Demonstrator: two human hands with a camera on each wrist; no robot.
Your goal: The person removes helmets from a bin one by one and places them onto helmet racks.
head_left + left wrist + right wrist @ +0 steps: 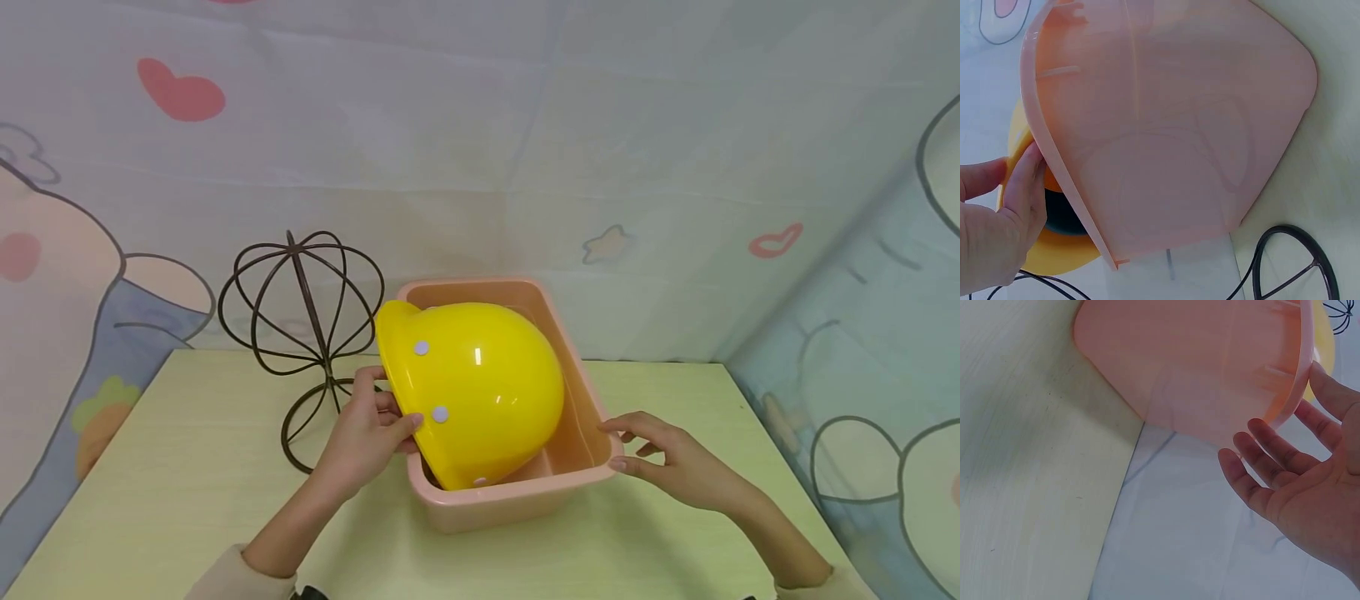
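Note:
A glossy yellow hard hat (487, 383) with pale round studs lies on its side in a pink plastic bin (517, 487), brim toward the left. My left hand (363, 437) pinches the brim, thumb on the outer face and fingers behind it. Seen by the left wrist camera, the left hand (1004, 219) is at the brim just beyond the bin's rim, and a dark patch shows inside the hat. At the bin's near right corner, my right hand (667, 458) holds the rim lightly between thumb and forefinger; its other fingers spread below the rim.
A dark wire stand (303, 292) with a round cage top and ring base stands left of the bin. Both rest on a pale wooden table (247, 467). Behind hangs a printed cloth backdrop (465, 150), which also runs along the right side.

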